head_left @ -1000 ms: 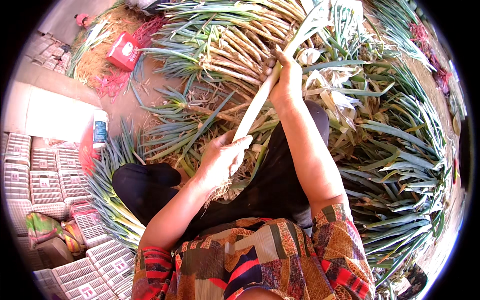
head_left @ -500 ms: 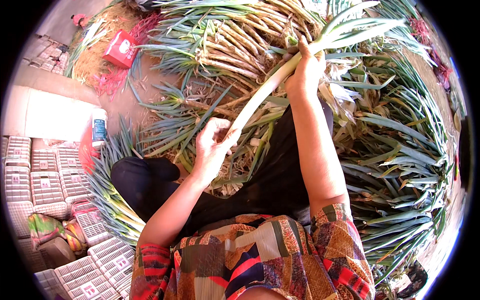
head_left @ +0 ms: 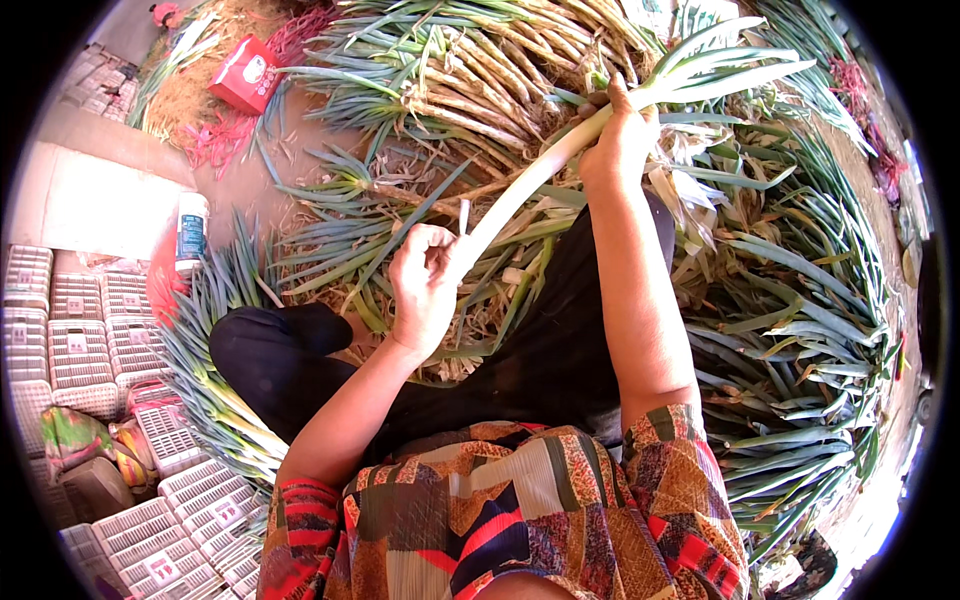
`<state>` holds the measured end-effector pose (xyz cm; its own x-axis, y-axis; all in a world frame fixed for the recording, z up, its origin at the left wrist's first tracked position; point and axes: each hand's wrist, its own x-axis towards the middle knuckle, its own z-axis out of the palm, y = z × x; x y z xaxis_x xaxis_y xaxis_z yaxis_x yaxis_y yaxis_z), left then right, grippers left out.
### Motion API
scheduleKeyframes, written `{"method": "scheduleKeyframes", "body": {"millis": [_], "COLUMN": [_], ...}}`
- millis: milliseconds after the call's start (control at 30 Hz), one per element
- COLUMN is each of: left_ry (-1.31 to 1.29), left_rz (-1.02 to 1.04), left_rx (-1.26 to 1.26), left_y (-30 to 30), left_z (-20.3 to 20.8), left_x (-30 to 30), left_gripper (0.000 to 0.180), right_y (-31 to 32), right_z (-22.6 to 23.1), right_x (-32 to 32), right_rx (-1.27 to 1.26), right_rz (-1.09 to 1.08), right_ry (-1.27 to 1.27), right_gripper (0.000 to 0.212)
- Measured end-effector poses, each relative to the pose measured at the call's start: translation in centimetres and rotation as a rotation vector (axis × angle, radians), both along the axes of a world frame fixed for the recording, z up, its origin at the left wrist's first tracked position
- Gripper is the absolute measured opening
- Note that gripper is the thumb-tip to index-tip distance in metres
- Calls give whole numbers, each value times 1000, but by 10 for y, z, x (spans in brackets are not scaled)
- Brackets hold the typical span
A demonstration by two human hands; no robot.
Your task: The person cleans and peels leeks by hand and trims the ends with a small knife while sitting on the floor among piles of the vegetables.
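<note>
A long green onion point(head_left: 535, 178) lies slantwise in front of me, its pale stalk low on the left and its green leaves spread at the upper right. My right hand point(head_left: 620, 145) is closed round the stalk just below the leaves. At the white lower end, my left hand point(head_left: 425, 290) has its fingers curled and pinched against the stalk. A narrow whitish strip point(head_left: 463, 217) stands up by those fingertips; whether it is a loose layer or something else I cannot tell. The root end is hidden by the left hand.
Uncleaned green onions point(head_left: 490, 80) are heaped ahead, and a big leafy pile point(head_left: 800, 330) curves along my right. Cleaned ones point(head_left: 235, 390) lie by my left knee. Farther left are white plastic crates point(head_left: 150, 540), a white bottle point(head_left: 191, 230) and a red box point(head_left: 246, 75).
My left hand has turned and curled its fingers tighter at the stalk's lower end, and the whitish strip now shows there. The right hand keeps its hold, shifted slightly right.
</note>
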<state>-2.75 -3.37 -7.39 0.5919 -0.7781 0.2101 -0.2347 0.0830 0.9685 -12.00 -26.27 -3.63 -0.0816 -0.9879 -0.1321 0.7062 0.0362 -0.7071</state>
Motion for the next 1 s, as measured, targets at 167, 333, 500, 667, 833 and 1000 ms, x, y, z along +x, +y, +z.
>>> {"method": "scheduleKeyframes", "body": {"millis": [167,333,500,667,833,1000], "left_ry": [375,553,-19,-139,46,-32], "left_rz": [129,-43,237,-54,-483,-718], "left_rx": [40,89,430,306,745,1058], "left_y": [4,34,74,58,30,63], "left_z": [23,51,49,48,38,24], "left_x": [14,49,93,81,12,28], "left_gripper": [8,8,19,30,25,44], "right_y": [-10,-3,-18,-11,0,-5], "right_z": [-16,3,6,2,2,2], "right_x": [4,-3,-21,-3,12,-1], "right_rx": [-28,45,54,-8,78,59], "right_rz": [-40,-32,-79,-10,4,97], "right_ry": [25,-15,-15,-8,-40,88], "right_gripper": [27,35,26,22,9,10]}}
